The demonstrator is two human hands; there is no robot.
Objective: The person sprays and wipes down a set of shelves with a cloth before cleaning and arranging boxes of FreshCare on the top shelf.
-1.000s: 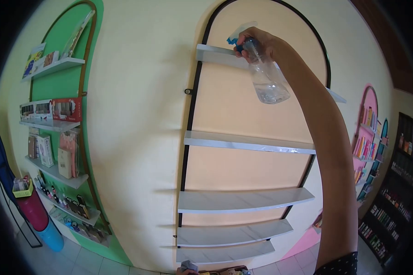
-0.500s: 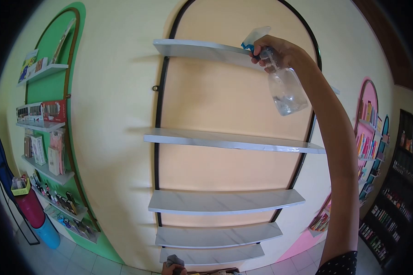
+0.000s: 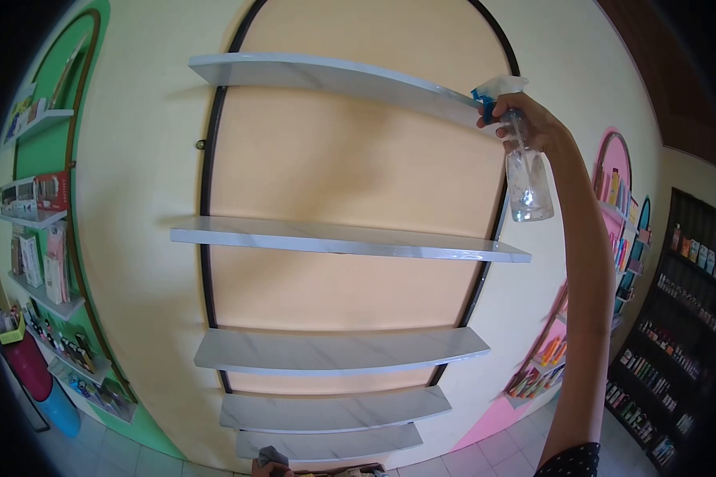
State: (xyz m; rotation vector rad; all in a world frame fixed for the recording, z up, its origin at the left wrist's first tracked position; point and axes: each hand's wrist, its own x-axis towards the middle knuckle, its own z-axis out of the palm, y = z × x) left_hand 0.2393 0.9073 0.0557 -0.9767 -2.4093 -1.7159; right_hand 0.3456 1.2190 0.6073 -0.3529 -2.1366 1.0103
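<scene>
My right hand (image 3: 542,126) is raised and wrapped round the neck of a clear spray bottle (image 3: 530,189). The bottle has a white and blue trigger head and hangs nearly upright, a little liquid showing inside. Its nozzle end is close to the right end of the top shelf (image 3: 294,75), a marbled white board. Low in the view, my left hand (image 3: 259,469) is closed on a grey cloth (image 3: 273,455), in front of the lowest shelf (image 3: 326,443). Most of that hand is cut off by the bottom edge.
Below the top board are a second shelf (image 3: 342,239), a third shelf (image 3: 342,350) and a fourth shelf (image 3: 334,409), inside a black arch frame (image 3: 206,191). Stocked green shelving (image 3: 44,211) stands left; pink shelving (image 3: 612,179) and a black rack (image 3: 676,318) stand right.
My right hand has carried the spray bottle rightward and slightly down along the top shelf. The view has turned right, so the shelves appear further left. My left hand still holds the cloth.
</scene>
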